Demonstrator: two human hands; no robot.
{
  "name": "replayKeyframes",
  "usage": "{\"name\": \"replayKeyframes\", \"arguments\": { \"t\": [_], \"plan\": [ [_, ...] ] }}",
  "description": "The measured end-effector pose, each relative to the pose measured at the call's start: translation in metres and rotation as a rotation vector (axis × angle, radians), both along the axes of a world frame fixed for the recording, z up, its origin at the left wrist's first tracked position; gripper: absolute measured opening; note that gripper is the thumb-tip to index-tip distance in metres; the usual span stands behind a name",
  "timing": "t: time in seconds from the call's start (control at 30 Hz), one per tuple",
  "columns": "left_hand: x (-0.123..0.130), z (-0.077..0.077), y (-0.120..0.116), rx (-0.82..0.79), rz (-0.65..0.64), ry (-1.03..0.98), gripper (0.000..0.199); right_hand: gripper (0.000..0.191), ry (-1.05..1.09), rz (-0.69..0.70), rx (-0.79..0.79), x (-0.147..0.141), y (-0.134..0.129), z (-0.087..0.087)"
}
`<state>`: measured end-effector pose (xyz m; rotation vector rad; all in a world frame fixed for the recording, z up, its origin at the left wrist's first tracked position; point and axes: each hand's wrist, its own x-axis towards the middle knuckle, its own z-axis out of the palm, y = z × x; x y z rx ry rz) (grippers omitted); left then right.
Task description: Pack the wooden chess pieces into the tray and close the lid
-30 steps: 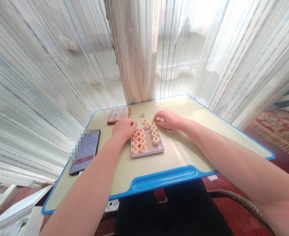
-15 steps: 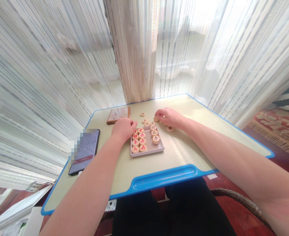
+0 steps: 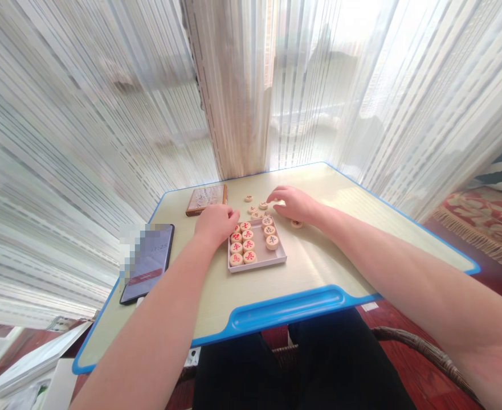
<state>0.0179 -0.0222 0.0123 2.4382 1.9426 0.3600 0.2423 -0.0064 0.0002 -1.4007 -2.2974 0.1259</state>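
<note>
My left hand (image 3: 219, 222) is curled closed at the far left corner of a shallow white box (image 3: 259, 265), gripping its edge and covering part of it. Two columns of round xiangqi pieces with red characters (image 3: 249, 246) lie along the box's left side. Down its right side are pieces with black characters (image 3: 272, 242). Beyond the box, my right hand (image 3: 291, 204) hovers over loose pieces with thumb and fingers apart. One loose piece (image 3: 263, 205) lies just left of its fingertips; another is partly hidden behind the fingers.
More loose pieces (image 3: 256, 214) lie at the box's far edge, and one (image 3: 296, 224) sits under my right wrist. A brown flat box (image 3: 206, 199) stands at the back left. A phone (image 3: 148, 265) lies at the left. The table has a blue rim with a tray groove (image 3: 287, 308).
My right hand's fingers have opened, letting go of a piece. That piece now lies flat to the left of the fingertips. My left hand has stayed at the box.
</note>
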Motion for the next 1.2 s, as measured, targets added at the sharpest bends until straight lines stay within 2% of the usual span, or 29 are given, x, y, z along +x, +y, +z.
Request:
{"name": "replayKeyframes", "arguments": {
  "t": [0.13, 0.23, 0.33, 0.43, 0.57, 0.67, 0.8, 0.9, 1.1, 1.2],
  "plan": [
    [0.0, -0.001, 0.0, -0.001, 0.004, 0.005, 0.042, 0.039, -0.023, 0.044, 0.068, 0.002, 0.003, -0.007],
    [0.001, -0.001, 0.0, 0.004, -0.001, 0.011, 0.041, 0.036, -0.064, 0.126, 0.068, 0.003, 0.007, -0.012],
    [0.001, -0.001, 0.001, 0.0, -0.004, 0.012, 0.041, 0.036, -0.038, 0.137, 0.101, 0.002, 0.011, -0.014],
    [0.001, -0.001, 0.001, -0.002, -0.011, 0.013, 0.041, 0.046, -0.013, 0.205, 0.13, 0.0, 0.011, -0.014],
    [0.002, -0.002, 0.003, -0.002, -0.013, 0.018, 0.042, 0.06, -0.07, 0.281, 0.064, -0.003, 0.01, -0.014],
    [0.001, -0.002, 0.003, -0.006, -0.009, 0.019, 0.042, 0.058, -0.082, 0.257, 0.03, -0.005, 0.007, -0.012],
    [0.001, -0.002, 0.002, -0.006, 0.0, 0.022, 0.043, 0.036, -0.091, 0.118, 0.048, -0.004, 0.004, -0.005],
    [0.001, -0.002, 0.001, 0.0, 0.001, 0.026, 0.043, 0.024, -0.088, 0.073, 0.04, -0.004, 0.001, 0.0],
    [0.001, -0.001, 0.001, -0.006, -0.008, 0.008, 0.043, 0.035, -0.126, 0.114, -0.017, -0.001, 0.005, 0.0],
    [0.001, 0.0, 0.001, -0.009, -0.009, 0.001, 0.042, 0.03, -0.173, 0.055, 0.0, 0.003, 0.009, -0.002]
  ]
}}
